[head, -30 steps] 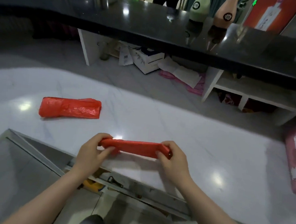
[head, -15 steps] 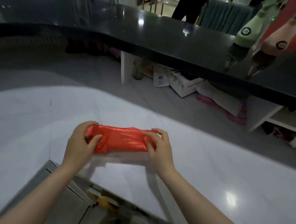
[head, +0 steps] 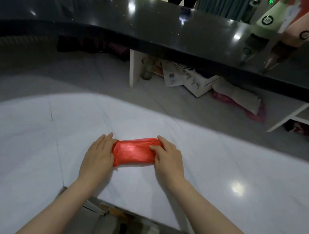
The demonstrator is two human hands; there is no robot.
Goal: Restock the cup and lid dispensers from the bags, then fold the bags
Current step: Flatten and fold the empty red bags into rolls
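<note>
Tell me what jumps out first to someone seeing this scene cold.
The red bag, folded small, lies mid-frame on the white counter. The left hand and right hand press flat on its two ends. Behind runs a glossy black counter.

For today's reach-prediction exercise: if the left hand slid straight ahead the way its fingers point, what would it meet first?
The left hand points forward and slightly right, so it would likely just brush the red bag, then bare white countertop; depth is uncertain.
</note>
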